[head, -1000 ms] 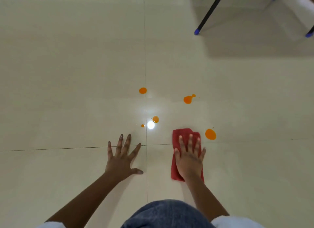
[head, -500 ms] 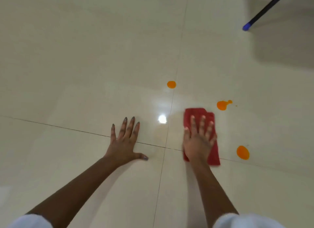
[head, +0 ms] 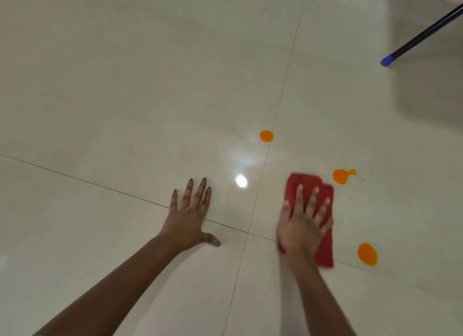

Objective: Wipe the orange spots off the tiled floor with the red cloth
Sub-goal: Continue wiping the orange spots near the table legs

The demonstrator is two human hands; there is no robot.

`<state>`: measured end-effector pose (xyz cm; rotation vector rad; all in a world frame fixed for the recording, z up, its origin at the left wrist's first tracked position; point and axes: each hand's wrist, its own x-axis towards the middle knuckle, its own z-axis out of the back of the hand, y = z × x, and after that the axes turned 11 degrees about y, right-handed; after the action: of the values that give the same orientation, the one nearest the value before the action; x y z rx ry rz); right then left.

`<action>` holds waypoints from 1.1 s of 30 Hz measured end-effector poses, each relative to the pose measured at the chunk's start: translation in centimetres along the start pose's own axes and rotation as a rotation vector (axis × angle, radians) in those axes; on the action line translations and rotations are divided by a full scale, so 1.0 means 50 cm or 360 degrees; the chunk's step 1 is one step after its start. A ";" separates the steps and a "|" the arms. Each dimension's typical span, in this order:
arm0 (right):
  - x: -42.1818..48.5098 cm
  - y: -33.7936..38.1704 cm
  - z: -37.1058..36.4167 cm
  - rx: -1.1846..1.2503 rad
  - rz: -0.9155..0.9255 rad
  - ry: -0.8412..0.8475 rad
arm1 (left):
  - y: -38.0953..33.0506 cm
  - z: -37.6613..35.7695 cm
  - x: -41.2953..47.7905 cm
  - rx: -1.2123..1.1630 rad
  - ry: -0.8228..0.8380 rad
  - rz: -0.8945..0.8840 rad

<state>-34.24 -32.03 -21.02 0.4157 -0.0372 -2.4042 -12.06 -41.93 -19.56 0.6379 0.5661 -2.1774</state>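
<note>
Right hand (head: 303, 225) flat on red cloth (head: 325, 250), left hand (head: 188, 217) on tiled floor (head: 125, 85), 3 orange spots (head: 266, 136)

Your red cloth (head: 323, 250) lies folded into a long rectangle, flat on the glossy cream tiled floor (head: 125, 85), just right of the crossing grout lines. Three orange spots show around it: a round spot (head: 266, 136) on the grout line well beyond it, a splattered spot (head: 341, 176) with a small tail just off its far right corner, and an oval spot (head: 367, 254) beside its near right edge.
</note>
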 end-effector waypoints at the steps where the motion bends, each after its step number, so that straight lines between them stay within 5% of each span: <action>1: -0.063 0.013 -0.017 0.0012 0.0031 -0.0045 | -0.005 0.003 -0.001 -0.0002 0.0011 0.0016; 6: -0.108 0.179 -0.057 -0.0043 0.0736 0.0095 | -0.007 0.012 -0.005 0.0026 0.0048 0.0044; 10: 0.053 0.155 -0.006 -0.0163 0.0457 0.0232 | -0.002 0.011 -0.008 0.0009 0.0028 0.0025; 14: -0.011 0.082 0.002 -0.0033 0.0032 0.0302 | -0.010 0.018 -0.009 -0.0041 0.0078 0.0022; 19: -0.150 0.141 -0.008 -0.0159 0.0420 0.0478 | 0.028 0.065 -0.034 -0.0046 0.0104 -0.0081; 24: -0.108 0.170 -0.024 -0.0251 0.0542 0.0286 | 0.112 0.097 0.004 0.0031 0.0026 0.0019; 30: -0.015 0.220 -0.029 -0.0319 0.1202 0.0191 | 0.134 0.111 0.079 0.0190 0.0095 -0.0155; 33: 0.118 0.271 -0.002 -0.0310 0.1066 0.0158 | 0.135 0.116 0.088 0.0206 0.0121 -0.0130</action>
<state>-29.86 -46.13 -20.95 0.3595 0.0894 -1.7081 -10.79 -51.76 -18.96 0.7821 0.5015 -2.2884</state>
